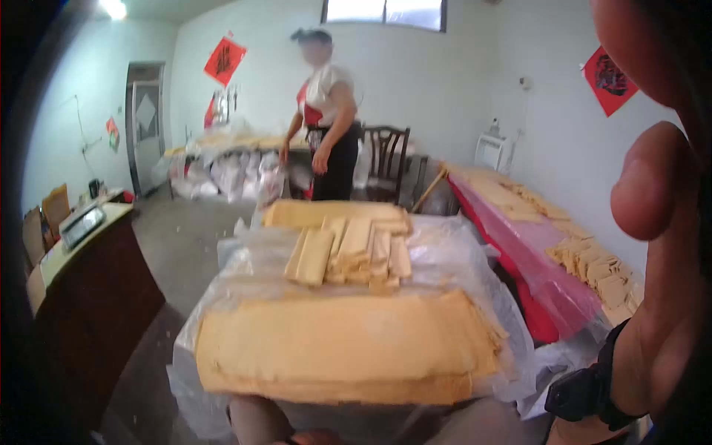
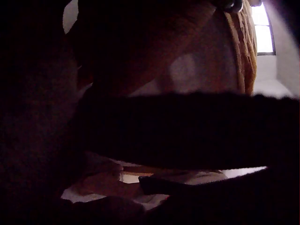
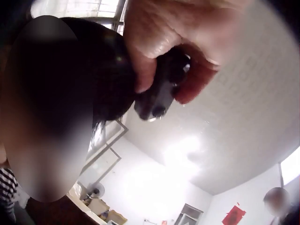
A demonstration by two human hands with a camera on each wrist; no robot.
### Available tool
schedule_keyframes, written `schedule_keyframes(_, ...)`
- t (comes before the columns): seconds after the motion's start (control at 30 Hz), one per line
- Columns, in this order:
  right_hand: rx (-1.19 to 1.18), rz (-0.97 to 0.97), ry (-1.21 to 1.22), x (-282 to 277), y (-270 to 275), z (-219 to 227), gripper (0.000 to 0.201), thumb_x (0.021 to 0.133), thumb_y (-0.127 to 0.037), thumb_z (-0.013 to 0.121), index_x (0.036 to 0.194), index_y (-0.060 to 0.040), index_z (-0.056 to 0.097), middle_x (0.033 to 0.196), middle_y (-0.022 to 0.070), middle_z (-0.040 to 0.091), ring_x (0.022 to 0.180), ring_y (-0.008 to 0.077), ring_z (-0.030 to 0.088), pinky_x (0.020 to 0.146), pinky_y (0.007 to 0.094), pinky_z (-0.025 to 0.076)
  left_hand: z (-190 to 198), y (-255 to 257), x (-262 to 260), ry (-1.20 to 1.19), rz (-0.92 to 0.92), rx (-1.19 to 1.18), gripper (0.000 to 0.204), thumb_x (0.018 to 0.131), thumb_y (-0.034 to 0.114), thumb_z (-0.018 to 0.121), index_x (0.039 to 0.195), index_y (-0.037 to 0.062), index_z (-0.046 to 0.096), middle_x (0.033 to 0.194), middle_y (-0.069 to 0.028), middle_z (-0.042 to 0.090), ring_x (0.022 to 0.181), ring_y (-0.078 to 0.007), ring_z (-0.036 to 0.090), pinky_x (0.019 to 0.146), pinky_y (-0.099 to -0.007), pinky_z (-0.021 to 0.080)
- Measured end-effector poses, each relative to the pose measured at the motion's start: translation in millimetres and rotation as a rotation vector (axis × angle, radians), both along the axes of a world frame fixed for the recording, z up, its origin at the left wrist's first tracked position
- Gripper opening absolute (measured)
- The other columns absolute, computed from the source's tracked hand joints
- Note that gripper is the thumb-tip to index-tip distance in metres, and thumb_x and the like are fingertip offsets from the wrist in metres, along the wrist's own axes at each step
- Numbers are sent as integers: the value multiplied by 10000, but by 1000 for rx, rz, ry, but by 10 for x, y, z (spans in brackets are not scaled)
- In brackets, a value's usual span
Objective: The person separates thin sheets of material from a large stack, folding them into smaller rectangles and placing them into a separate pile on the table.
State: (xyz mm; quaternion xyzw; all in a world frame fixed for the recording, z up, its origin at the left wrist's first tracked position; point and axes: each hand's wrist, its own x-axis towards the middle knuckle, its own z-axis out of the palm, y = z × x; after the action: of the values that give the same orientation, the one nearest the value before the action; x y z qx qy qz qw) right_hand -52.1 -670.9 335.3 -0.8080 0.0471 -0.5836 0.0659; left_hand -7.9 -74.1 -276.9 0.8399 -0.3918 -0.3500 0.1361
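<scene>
Up at the wearer's head, my right hand [image 3: 187, 30] pinches a small black camera [image 3: 157, 96] between thumb and fingers. That same hand's fingers loom at the right edge of the head view, above a wrist with a black strap [image 1: 575, 393]. My left hand is mostly lost in the dark left wrist view; a bit of skin [image 1: 315, 437] shows at the bottom of the head view, by the lap. Just in front lies a wide stack of thin yellow sheets [image 1: 341, 345]. Beyond it are smaller folded yellow pieces [image 1: 356, 248] and another yellow stack [image 1: 334, 213].
Plastic sheeting [image 1: 245, 259] covers the table. A long side table [image 1: 541, 271] at right bears more yellow sheets. One person [image 1: 326, 111] stands behind the table near a dark chair [image 1: 387, 156]. A brown desk [image 1: 96, 282] stands at left.
</scene>
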Motion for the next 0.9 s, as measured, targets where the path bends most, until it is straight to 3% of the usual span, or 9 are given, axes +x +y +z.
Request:
schedule_keyframes(0.17,-133,85,-121,-124,621,-105,551,830,-222,829,1281,-1,601,1191,116,680,1047,221,673,872,358,544,82,-162,-46,-162,-195,147,329,982,261,489,1093,78,740,1202,-178,705,1026,-351,710,873,-467,568)
schedule_keyframes(0.33,-249,375,-154,-235,1704,-246,534,828,-231,833,1254,8,617,1163,120,691,1041,228,677,864,360,545,125,35,-279,-248,228,-232,287,930,244,552,1034,68,752,1078,-173,738,1034,-371,703,896,-472,557)
schedule_keyframes(0.4,-231,502,-135,-137,2034,-162,528,828,-235,835,1243,12,623,1152,122,696,1039,231,678,862,361,545,698,-57,-343,-289,29,21,320,952,253,524,1060,46,744,1122,-184,731,1065,-369,699,922,-482,546)
schedule_keyframes(0.5,-249,718,-105,-4,2535,-27,519,826,-241,837,1227,17,632,1135,125,702,1035,235,681,857,362,546,-426,-74,-118,-213,260,-97,316,943,231,539,1047,21,750,1123,-198,732,1048,-361,708,897,-482,556)
schedule_keyframes(0.63,-207,1042,13,50,3236,8,508,825,-248,840,1205,25,644,1113,128,711,1031,241,684,852,364,547,313,-296,7,-24,-5,284,347,943,195,541,1185,36,730,1249,-195,697,1150,-374,669,955,-489,540)
schedule_keyframes(0.67,-188,1130,63,42,3374,-50,506,824,-250,841,1200,27,647,1108,129,713,1029,242,685,850,364,547,424,-297,-18,-257,-268,284,349,946,224,542,1161,37,743,1203,-192,719,1097,-384,693,930,-504,547)
schedule_keyframes(0.77,-72,1377,449,18,3674,-546,499,823,-256,843,1184,33,656,1091,131,720,1026,246,687,846,365,548,-424,-276,105,-171,107,98,387,921,313,565,1126,48,757,1195,-182,724,1083,-355,707,895,-486,561)
schedule_keyframes(0.83,22,1478,877,199,3728,-1290,241,904,-148,744,1116,-39,712,1098,124,727,1000,261,701,871,367,547,-277,-207,207,-89,149,81,415,932,325,548,1170,40,736,1211,-178,720,1120,-357,693,929,-497,546)
schedule_keyframes(0.9,-95,1428,1399,336,3714,-2192,343,983,-252,641,1257,-47,666,1246,169,692,1072,320,686,951,399,535,256,-156,-40,-53,170,75,385,946,298,549,1185,49,719,1219,-184,711,1153,-373,672,932,-522,537)
